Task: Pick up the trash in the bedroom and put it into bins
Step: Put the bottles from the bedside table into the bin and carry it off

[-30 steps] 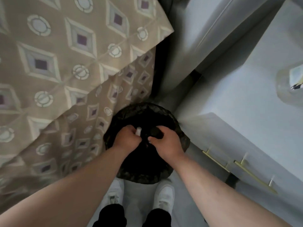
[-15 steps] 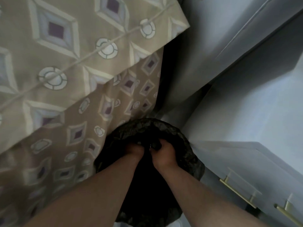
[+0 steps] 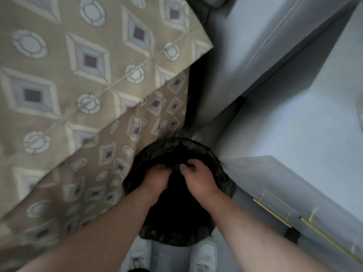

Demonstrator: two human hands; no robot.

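A round bin [image 3: 225,185] lined with a black plastic bag [image 3: 169,148] stands on the floor between the bed and a nightstand, right in front of my feet. Both my hands are over its opening. My left hand [image 3: 157,178] and my right hand [image 3: 198,179] have their fingers curled into a gathered fold of the black bag near the far rim. No trash item shows in either hand. The inside of the bin is dark and hidden.
A beige bedspread [image 3: 78,79] with a diamond pattern hangs down close on the left of the bin. A white nightstand [image 3: 294,138] with gold handles [image 3: 273,213] stands tight on the right. A grey padded headboard [image 3: 245,46] rises behind. My white shoes [image 3: 205,256] are below the bin.
The small white item seen in my left hand one second ago is out of sight. Both hands stay over the bin and now hold the bag's plastic. The camera dipped closer, then pulled back.
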